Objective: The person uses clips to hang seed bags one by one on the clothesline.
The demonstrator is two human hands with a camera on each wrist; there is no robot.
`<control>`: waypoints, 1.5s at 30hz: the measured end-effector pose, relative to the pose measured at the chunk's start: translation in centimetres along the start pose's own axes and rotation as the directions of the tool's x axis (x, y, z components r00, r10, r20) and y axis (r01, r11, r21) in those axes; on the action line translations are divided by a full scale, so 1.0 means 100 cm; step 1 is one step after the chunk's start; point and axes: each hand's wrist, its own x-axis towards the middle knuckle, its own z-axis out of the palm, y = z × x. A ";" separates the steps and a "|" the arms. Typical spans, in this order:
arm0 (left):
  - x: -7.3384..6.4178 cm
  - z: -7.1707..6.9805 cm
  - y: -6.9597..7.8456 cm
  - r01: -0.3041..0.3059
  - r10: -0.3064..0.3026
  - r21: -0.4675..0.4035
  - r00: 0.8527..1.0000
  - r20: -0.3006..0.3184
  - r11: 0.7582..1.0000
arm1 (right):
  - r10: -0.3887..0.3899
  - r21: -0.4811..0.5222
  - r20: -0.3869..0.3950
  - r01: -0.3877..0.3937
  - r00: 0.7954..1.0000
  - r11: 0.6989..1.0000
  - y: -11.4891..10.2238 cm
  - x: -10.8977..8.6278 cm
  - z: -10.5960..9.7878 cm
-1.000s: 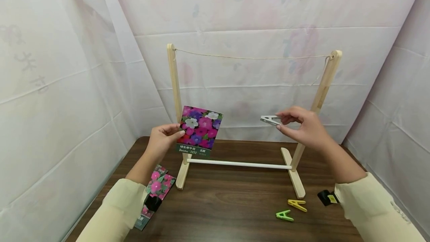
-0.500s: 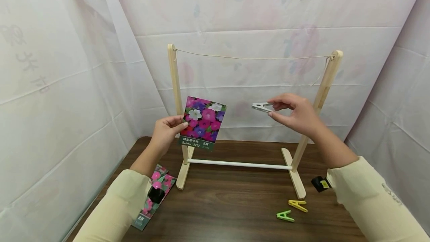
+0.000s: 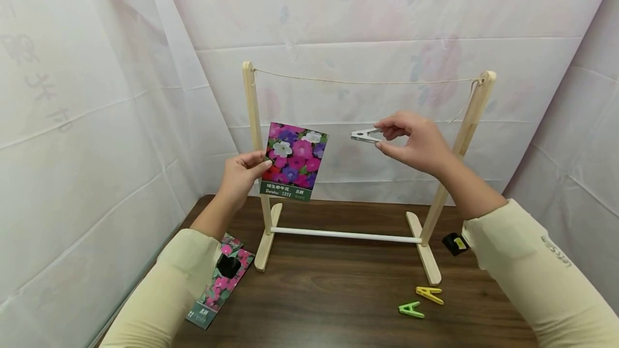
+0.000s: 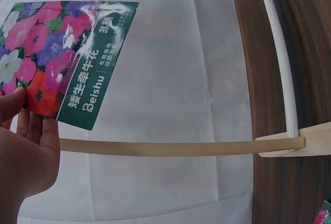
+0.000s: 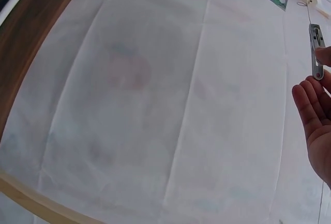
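My left hand (image 3: 243, 176) pinches a flower seed packet (image 3: 295, 162) by its left edge, thumb on the front. The packet shows pink, purple and white blooms over a dark green band with white lettering. It is held up in front of the wooden rack's left post (image 3: 253, 111), below the string (image 3: 358, 82). To the right, my right hand (image 3: 416, 141) pinches a grey-white clothespin (image 3: 366, 135) by its handle ends, its tip pointing left toward the packet. The right wrist view shows the clothespin (image 5: 316, 52) between thumb and fingers.
A white crossbar (image 3: 345, 235) joins the rack's wooden feet. Near the right foot lie a yellow clothespin (image 3: 429, 294) and a green clothespin (image 3: 411, 309) on the dark table (image 3: 319, 294). More seed packets (image 3: 224, 286) lie partly under my left forearm. White cloth (image 3: 358, 20) hangs behind.
Both hands have risen toward the string, carrying the seed packet and the clothespin. The right hand has also moved left, so the clothespin is closer to the packet.
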 end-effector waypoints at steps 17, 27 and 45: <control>0.015 0.008 0.012 0.007 -0.015 -0.083 0.995 -0.101 0.997 | 0.059 -0.052 0.036 -0.057 0.998 0.997 -0.018 0.057 -0.002; 0.022 0.013 0.023 0.063 -0.081 -0.121 0.986 -0.147 0.991 | 0.094 -0.037 0.013 -0.094 0.995 0.995 -0.025 0.090 -0.007; 0.031 0.031 0.043 0.041 -0.068 -0.130 0.975 -0.212 0.991 | 0.157 -0.153 0.065 -0.146 0.985 0.977 -0.040 0.138 0.004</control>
